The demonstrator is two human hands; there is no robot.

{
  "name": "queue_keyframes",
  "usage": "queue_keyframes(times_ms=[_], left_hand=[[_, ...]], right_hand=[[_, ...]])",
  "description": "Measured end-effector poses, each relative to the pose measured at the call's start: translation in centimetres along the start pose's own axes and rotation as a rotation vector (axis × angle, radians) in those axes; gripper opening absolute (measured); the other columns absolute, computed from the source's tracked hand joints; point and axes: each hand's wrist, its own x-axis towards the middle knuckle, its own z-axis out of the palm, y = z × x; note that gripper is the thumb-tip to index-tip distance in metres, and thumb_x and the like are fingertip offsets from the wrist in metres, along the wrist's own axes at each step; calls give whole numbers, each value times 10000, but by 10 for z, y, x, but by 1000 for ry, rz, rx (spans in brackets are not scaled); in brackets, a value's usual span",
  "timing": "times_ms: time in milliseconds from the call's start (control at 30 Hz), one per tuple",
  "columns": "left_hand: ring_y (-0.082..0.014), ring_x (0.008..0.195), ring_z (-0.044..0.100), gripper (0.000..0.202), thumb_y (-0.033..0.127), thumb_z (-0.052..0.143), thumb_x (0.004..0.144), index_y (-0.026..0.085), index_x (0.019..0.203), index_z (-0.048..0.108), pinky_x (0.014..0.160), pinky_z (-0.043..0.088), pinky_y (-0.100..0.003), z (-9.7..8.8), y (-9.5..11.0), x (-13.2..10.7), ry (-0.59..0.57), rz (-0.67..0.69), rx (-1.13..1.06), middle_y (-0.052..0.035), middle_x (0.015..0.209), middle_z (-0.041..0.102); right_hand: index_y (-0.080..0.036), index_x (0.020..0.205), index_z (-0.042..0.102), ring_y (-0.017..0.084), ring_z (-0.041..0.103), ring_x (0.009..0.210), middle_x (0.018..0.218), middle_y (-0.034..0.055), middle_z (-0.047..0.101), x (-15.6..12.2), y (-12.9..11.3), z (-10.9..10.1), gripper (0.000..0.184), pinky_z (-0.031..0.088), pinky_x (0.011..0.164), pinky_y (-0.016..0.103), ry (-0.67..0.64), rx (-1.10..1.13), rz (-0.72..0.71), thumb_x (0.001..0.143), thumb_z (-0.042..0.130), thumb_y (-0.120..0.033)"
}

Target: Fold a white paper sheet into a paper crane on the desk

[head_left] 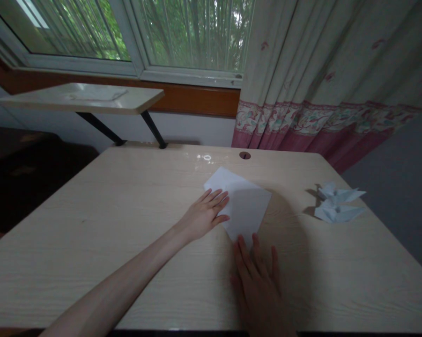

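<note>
A white sheet of paper [248, 201] with angled edges lies flat near the middle of the desk. My left hand [208, 213] rests on its left side, fingers stretched out and a little apart. At the paper's near corner is my right hand [256, 278], in shadow, its fingers spread and the tips touching or just over that corner. Neither hand grips anything. Off to the right stand two folded paper cranes [339, 206], close together.
The pale wooden desk [126, 201] has a round cable hole [245, 155] at its back edge. A raised shelf [91, 97] on black brackets stands at the back left. Behind are a window [193, 37] and a floral curtain [302, 112].
</note>
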Motion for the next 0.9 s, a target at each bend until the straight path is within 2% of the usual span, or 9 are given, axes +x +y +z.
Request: queue_keyframes(times_ms=[167,333,533,667,733,900], left_hand=[[-233,1402,283,526,516,377,970,201,1385,452,1157,192,-432,1,-1,0,29,6,-1,-68,1472,410],[-272,1387,305,496,470,456,954,171,1349,495,1162,150,-451,-6,5,0,53,32,83,-83,1437,464],[-297,1272,440,426,357,534,937,193,1328,488,1100,226,-486,-14,22,0,74,-25,157,-121,1394,496],[-284,1211,478,398,317,506,954,212,1335,455,1046,280,-473,-15,28,-1,69,-18,179,-114,1348,523],[-280,1193,481,320,302,494,961,213,1269,499,1022,292,-468,-14,28,-1,85,-13,187,-109,1328,532],[-259,1073,527,131,273,517,953,203,1046,579,942,327,-436,-15,29,-2,58,12,207,-83,1175,594]], right_hand=[[-237,1486,267,353,349,1345,1466,54,393,-14,15,-6,594,131,1119,648,-25,4,-101,923,446,-302],[-221,1467,317,371,429,1289,1450,52,416,-22,26,-16,589,235,1086,644,-34,-55,-183,905,476,-286],[-215,1459,334,336,493,1246,1425,46,451,-26,36,-22,580,387,1027,543,-41,-67,-264,911,495,-317],[-210,1463,313,300,483,1262,1434,34,436,-24,43,-22,568,398,1034,497,-57,-51,-308,925,473,-298],[-227,1451,337,288,452,1288,1437,16,433,-24,46,-22,535,392,1047,486,-79,-24,-314,937,463,-303],[-246,1388,439,244,381,1342,1403,-6,495,-20,49,-24,425,348,1092,480,-91,116,-219,966,434,-296]])
